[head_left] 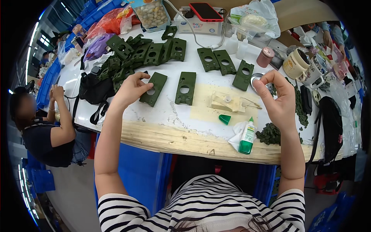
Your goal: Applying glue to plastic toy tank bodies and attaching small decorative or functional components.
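Observation:
My left hand (131, 91) is at a dark green plastic plate (159, 82) with a round hole, thumb and finger closed at its left edge. A similar green plate (187, 78) lies flat just to the right. Above the table's right half, my right hand (279, 101) has thumb and forefinger brought together; anything between them is too small to make out. Beneath and left of it are a cream block (216, 101) with a small white piece on top, thin sticks (252, 103), a green cap (224, 119) and a green-and-white glue bottle (247, 136) on white tissue.
Piled green plates (154, 54) fill the back left, beside a black bag (94, 89). Three more plates (243, 75) lie at back right. Small green pieces (268, 134) are heaped near the right front edge. Mugs (296, 63) and a pink tin (265, 57) stand farther right. Another person (50, 131) sits left.

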A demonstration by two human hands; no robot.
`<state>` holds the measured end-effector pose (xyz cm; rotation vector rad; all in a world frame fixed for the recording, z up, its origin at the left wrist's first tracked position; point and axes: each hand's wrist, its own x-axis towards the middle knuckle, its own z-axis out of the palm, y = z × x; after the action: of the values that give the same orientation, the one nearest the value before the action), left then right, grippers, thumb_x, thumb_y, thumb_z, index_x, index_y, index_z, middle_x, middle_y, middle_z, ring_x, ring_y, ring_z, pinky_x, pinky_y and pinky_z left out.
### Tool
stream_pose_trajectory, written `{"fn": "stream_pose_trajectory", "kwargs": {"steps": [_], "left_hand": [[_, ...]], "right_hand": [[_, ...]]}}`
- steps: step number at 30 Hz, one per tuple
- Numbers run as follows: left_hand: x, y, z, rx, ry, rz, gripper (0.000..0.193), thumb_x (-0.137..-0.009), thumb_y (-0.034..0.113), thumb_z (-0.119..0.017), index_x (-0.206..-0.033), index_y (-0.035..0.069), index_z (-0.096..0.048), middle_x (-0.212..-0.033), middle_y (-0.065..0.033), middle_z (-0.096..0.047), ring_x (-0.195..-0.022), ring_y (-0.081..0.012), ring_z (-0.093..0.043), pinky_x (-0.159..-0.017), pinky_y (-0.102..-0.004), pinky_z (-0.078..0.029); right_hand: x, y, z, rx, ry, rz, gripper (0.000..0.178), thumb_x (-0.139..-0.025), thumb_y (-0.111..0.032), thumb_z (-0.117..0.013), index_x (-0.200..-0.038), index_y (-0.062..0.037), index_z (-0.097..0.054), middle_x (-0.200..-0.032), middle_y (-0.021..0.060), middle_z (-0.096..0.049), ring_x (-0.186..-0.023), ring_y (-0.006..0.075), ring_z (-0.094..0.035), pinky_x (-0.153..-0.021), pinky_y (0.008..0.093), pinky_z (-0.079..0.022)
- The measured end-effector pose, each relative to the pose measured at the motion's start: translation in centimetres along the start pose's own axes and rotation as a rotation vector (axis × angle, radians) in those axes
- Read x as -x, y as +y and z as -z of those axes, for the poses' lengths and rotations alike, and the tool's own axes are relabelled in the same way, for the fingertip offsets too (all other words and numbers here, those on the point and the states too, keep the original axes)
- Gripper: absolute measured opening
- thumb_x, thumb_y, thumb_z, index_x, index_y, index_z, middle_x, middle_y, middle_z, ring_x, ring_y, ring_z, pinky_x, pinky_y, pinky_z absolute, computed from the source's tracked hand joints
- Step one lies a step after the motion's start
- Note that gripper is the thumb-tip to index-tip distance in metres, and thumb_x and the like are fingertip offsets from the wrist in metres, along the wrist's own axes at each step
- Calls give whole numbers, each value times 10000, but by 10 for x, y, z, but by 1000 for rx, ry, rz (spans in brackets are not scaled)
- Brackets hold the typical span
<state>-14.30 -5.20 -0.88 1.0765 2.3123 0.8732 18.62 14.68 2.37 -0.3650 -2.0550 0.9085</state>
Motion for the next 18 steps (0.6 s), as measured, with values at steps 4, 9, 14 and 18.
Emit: {"fn": "stream_pose_trajectory", "kwargs": {"steps": [4, 9, 14, 18], "left_hand": [[6, 6, -6, -178, 137, -90, 319, -806, 145, -695, -1076, -8, -620, -656, -64, -630, -566, -110, -553, -536, -272, -429], [13, 1, -18, -258, 284, -173, 243, -829, 131, -667, -1030, -2, -640, -665, -106, -650, -589, -153, -604, -554, -273, -454], [27, 26, -35, -311, 426, -261, 324, -854, 256, -649, -1058, 10, -592, -769, -154, -657, -676, -269, -630, -618, -353, -489], [43, 63, -77, -412, 389, -389, 593, -800, 408, -689, -1202, 38, -460, -938, -186, -607, -855, -315, -600, -718, -399, -487]], "right_hand": [[-1, -1, 2, -4, 7, -9, 204, -820, -134, -673, -735, 7, -553, -673, 28, -561, -651, 102, -502, -636, 245, -400], [-1, -4, 2, 26, -7, 7, 200, -818, -133, -669, -735, 9, -555, -671, 28, -570, -655, 98, -507, -637, 241, -403], [-2, -4, 3, 47, -16, 13, 201, -820, -140, -666, -734, 6, -558, -668, 30, -576, -657, 98, -515, -634, 241, -407], [-2, 0, 5, 62, -1, 19, 210, -823, -153, -667, -733, 4, -559, -669, 32, -580, -654, 101, -520, -633, 241, -412]]}}
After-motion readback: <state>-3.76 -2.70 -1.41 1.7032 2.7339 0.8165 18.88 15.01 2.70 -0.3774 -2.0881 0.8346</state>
